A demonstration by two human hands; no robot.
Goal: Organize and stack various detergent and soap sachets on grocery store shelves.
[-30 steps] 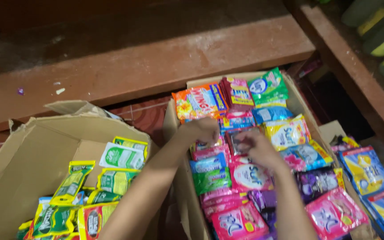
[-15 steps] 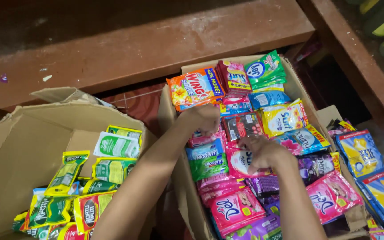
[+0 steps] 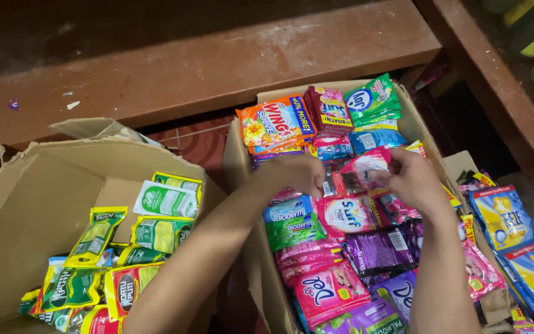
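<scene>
Both my hands are over a cardboard box (image 3: 237, 166) packed with upright rows of colourful sachets. My left hand (image 3: 295, 174) and my right hand (image 3: 410, 179) together grip a strip of pink and red sachets (image 3: 356, 170), lifted a little above the rows. Around them stand orange sachets (image 3: 276, 122), green ones (image 3: 375, 99), blue ones (image 3: 372, 140) and, nearer me, pink (image 3: 329, 291) and purple (image 3: 378, 250) packs. My forearms hide part of the box's middle.
A second open cardboard box (image 3: 44, 185) at the left holds green and yellow sachets (image 3: 162, 216). Blue packs (image 3: 520, 247) lie in another carton at the right. A reddish wooden bench (image 3: 205, 62) runs behind the boxes.
My right hand has come up from the pink rows to meet my left hand, and both now hold the pink and red strip raised. The view has shifted slightly.
</scene>
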